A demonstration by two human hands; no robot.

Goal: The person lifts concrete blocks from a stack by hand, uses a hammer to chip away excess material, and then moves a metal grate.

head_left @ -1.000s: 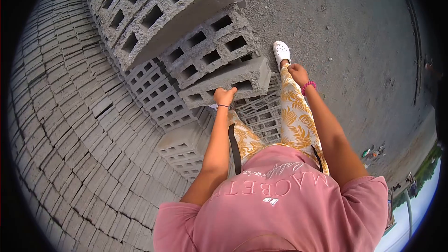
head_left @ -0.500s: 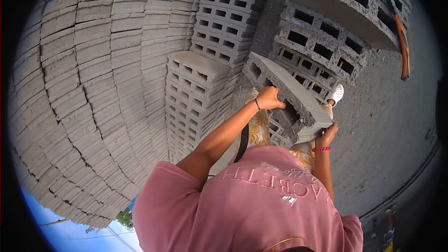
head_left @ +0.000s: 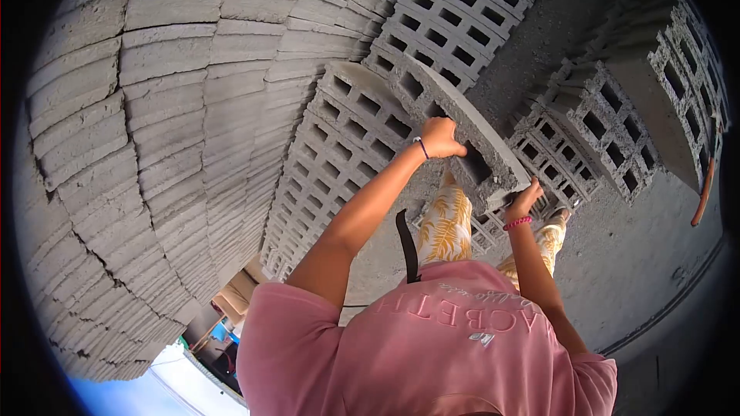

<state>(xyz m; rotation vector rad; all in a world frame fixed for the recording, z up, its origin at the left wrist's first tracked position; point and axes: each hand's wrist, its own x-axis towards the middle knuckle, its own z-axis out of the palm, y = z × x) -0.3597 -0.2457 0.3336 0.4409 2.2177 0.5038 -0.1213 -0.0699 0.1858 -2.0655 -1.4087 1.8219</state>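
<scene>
A grey hollow concrete block (head_left: 482, 135) is held tilted in front of my legs, its open cells facing left. My left hand (head_left: 443, 139), with a dark bracelet at the wrist, grips the block's holed face, its fingers hooked at the openings. At the block's near lower end, my right hand (head_left: 524, 199), wearing a pink beaded bracelet, is closed round the corner. Some of its fingers are hidden behind the block. Just left of the held block rises a stack of hollow blocks (head_left: 339, 135).
A tall wall of stacked blocks (head_left: 173, 92) fills the left side. More block stacks stand at the top (head_left: 462, 8) and right (head_left: 609, 127). An orange tool handle (head_left: 705, 192) leans at the far right. Grey concrete ground (head_left: 617, 254) lies to the right.
The view has turned toward the left stacks, and the right-hand stacks have shifted outward in view. The block is still in both hands and now appears closer to the left stack.
</scene>
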